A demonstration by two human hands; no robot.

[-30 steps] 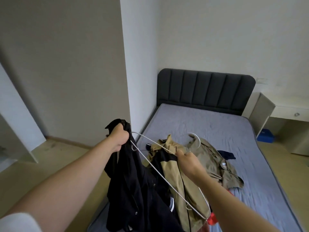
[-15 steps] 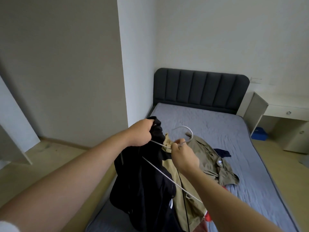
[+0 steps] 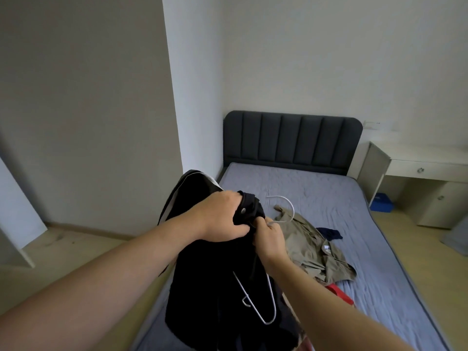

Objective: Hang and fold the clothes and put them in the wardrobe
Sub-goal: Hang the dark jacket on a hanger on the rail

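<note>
**Status: hands**
- L hand [image 3: 222,215]: fingers curled, gripping the bunched top edge of the black jacket [image 3: 210,287]. A metal snap shows on the fabric just beside the fingertips.
- R hand [image 3: 269,239]: closed on the neck of the white wire hanger [image 3: 272,297], just below the hook. Knuckles touch the black fabric and the L hand.

**Status: task items**
- Black jacket: held up in the air over the near L corner of the bed [image 3: 342,198], hanging down from the L hand. A pale lining strip shows along its upper L edge.
- Hanger: hook sticks up to the R of both hands. One shoulder corner w/ a small notch hook shows low down, in front of the black fabric. The middle section is hidden by hands and cloth; cannot tell how far it sits inside the jacket.
- Khaki jacket [image 3: 314,247]: crumpled on the mattress, R of the hands.
- Dark blue garment [image 3: 329,234]: just beyond the khaki one, touching it.
- Red item [image 3: 339,292]: partly under the khaki hem, near the R forearm.

**Surroundings**
- Dark padded headboard [image 3: 291,140] at the far end.
- Pale desk [image 3: 425,160] R of the bed; blue box [image 3: 382,202] on the floor beneath.
</note>
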